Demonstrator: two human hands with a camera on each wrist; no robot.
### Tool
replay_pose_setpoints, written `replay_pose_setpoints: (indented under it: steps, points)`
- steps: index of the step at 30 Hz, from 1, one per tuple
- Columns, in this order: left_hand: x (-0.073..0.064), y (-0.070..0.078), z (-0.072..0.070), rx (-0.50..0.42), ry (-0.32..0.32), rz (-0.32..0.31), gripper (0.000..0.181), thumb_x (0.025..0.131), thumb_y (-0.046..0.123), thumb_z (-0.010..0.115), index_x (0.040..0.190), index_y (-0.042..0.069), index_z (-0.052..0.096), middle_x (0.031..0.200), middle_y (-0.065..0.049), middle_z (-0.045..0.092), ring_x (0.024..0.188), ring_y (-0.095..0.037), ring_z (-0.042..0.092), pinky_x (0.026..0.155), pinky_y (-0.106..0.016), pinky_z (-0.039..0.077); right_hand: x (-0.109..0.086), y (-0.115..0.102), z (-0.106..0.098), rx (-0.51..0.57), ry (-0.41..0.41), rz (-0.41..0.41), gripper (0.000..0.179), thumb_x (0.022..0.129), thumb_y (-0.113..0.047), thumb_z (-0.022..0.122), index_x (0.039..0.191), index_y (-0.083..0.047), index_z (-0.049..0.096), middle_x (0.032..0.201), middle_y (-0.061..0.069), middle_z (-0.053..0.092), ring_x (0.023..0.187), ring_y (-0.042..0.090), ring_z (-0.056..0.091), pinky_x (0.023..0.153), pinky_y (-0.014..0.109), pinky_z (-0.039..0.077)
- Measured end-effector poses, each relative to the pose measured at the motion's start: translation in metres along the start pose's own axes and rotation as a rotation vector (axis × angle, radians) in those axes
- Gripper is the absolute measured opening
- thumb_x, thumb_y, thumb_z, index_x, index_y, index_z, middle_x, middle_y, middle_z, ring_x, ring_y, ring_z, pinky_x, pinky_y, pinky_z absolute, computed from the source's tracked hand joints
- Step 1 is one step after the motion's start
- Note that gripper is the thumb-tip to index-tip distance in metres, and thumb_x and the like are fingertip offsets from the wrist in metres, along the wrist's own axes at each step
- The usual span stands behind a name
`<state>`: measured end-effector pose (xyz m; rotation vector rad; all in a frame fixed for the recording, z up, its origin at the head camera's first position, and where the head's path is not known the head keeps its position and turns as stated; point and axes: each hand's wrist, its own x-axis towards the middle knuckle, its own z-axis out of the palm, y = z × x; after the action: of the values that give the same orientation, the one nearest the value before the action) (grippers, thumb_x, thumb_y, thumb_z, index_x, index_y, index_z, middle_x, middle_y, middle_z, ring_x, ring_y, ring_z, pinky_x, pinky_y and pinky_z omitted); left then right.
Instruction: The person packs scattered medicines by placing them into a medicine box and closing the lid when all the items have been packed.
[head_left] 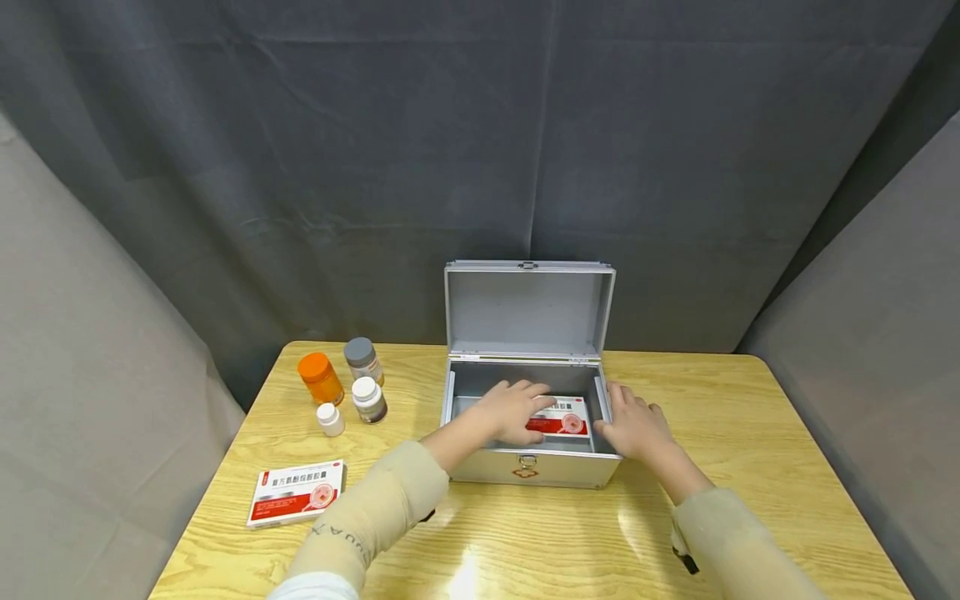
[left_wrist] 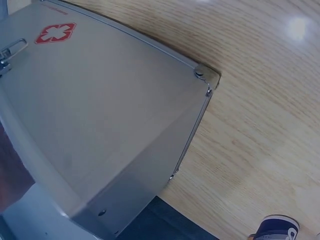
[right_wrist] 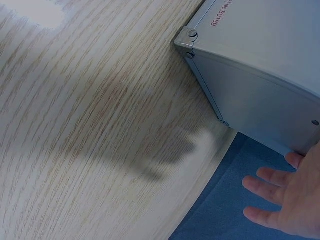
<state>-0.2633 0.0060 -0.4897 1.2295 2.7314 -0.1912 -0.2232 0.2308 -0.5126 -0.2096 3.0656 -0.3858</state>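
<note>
On the table stands an open silver first-aid case (head_left: 525, 472), its lid raised at the back. Inside it lies a white-and-red medicine box (head_left: 573, 417) with a printed face upward. My left hand (head_left: 510, 412) reaches over the front rim into the case, fingers spread across the left end of that box and thumb near its front edge. At the case's right wall is my right hand (head_left: 637, 425), thumb at the inner side of the rim. Its fingers (right_wrist: 265, 190) extend loosely along the outside of the wall in the right wrist view.
A second white-and-red medicine box (head_left: 296, 493) lies at the table's front left. Behind it stand an orange bottle (head_left: 321, 379), a grey-capped bottle (head_left: 363, 361), a white-capped bottle (head_left: 369, 400) and a small white bottle (head_left: 330, 420). A dark curtain (head_left: 375, 167) hangs behind the table.
</note>
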Motion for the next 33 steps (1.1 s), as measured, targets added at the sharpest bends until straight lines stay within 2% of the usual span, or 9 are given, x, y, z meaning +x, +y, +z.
replay_pose_setpoints:
  steps: [11,19,26,33]
  points:
    - [-0.021,-0.003,-0.001,0.008,0.134,0.046,0.063,0.086,0.051,0.047,0.141,0.022,0.035,0.147,0.0,0.03,0.132,-0.02,0.03,0.102,-0.045,0.031,0.0,-0.001,-0.001,0.004,0.001,0.004,0.071,0.083,-0.034,0.051,0.136,0.005,0.023,0.132,0.031,0.036,0.115,0.05,0.04,0.089,0.067,0.028]
    - [-0.037,-0.003,-0.002,0.07,0.22,0.058,0.061,0.086,0.05,0.046,0.139,0.021,0.036,0.145,-0.001,0.033,0.13,-0.02,0.033,0.1,-0.044,0.033,-0.001,-0.001,-0.001,0.008,-0.001,0.005,0.072,0.083,-0.035,0.051,0.136,0.004,0.023,0.133,0.03,0.036,0.115,0.049,0.04,0.09,0.067,0.027]
    - [-0.053,-0.003,-0.007,0.076,0.27,0.023,0.061,0.087,0.051,0.043,0.14,0.022,0.035,0.144,-0.001,0.034,0.13,-0.019,0.032,0.1,-0.041,0.032,-0.001,0.0,-0.001,0.013,-0.006,0.011,0.072,0.083,-0.035,0.051,0.137,0.004,0.023,0.134,0.03,0.035,0.116,0.05,0.039,0.091,0.068,0.026]
    - [-0.073,-0.009,-0.005,0.05,0.327,-0.013,0.061,0.087,0.049,0.047,0.14,0.02,0.036,0.143,-0.001,0.035,0.13,-0.022,0.033,0.101,-0.044,0.032,0.0,0.001,0.0,0.011,-0.006,0.009,0.072,0.083,-0.035,0.05,0.137,0.004,0.023,0.134,0.03,0.035,0.115,0.05,0.04,0.09,0.067,0.027]
